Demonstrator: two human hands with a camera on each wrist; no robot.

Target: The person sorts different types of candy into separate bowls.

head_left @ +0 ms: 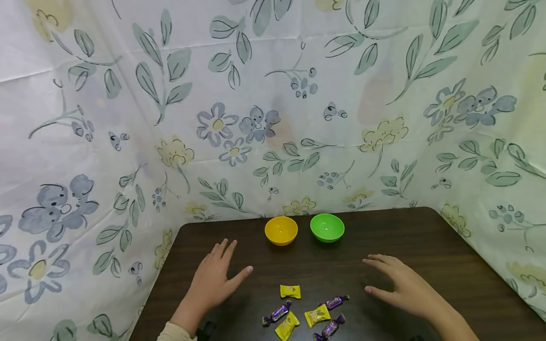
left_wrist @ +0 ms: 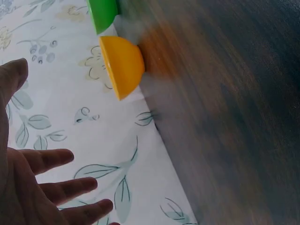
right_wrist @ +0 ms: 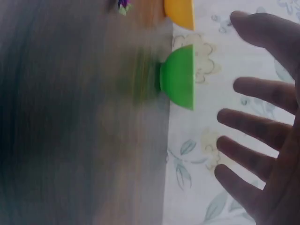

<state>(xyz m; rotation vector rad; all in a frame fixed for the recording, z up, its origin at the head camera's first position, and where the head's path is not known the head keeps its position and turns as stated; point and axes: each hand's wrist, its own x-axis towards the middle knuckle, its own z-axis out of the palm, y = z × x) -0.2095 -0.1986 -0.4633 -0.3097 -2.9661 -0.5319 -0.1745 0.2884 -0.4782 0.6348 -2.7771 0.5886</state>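
Between left hand [head_left: 214,280] and right hand [head_left: 398,284], both splayed: yellow candies [head_left: 317,316], head view only.

Cloth [head_left: 298,118]: we find it behind the table [head_left: 392,232], filling the upper frame and running down both sides. Left bowl [head_left: 281,231] and right bowl [head_left: 327,228]: we list them side by side, apart, near the table's far edge, just below mid-frame. Candies [head_left: 317,315], six: we count them on the table at bottom centre, before the bowls. Left hand [head_left: 213,280]: lower left, left of the candies. Right hand [head_left: 402,283]: lower right, right of them.
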